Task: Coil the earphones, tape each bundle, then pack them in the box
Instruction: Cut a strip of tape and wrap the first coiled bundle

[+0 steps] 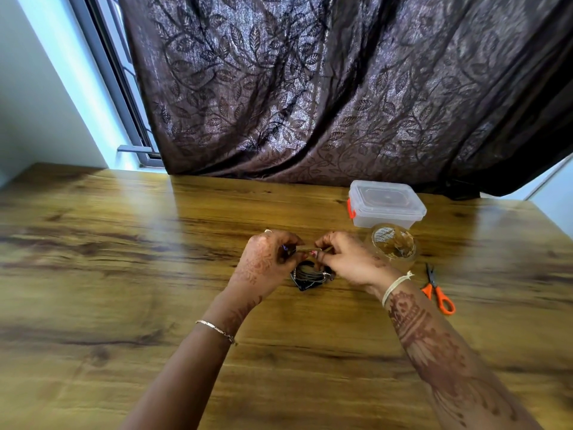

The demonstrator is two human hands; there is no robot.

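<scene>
Left hand (266, 259) and right hand (344, 259), centre frame, pinch a thin strip (307, 251), likely tape, between them over the coiled earphones (310, 278) on the table (124, 274); unheld, the coil may spring loose, or tape self-stick.

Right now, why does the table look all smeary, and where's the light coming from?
Head view: the table smears toward its edges from motion blur; daylight from the window at left leaves glare streaks on it; the left hand, right hand and earphones look soft.
</scene>
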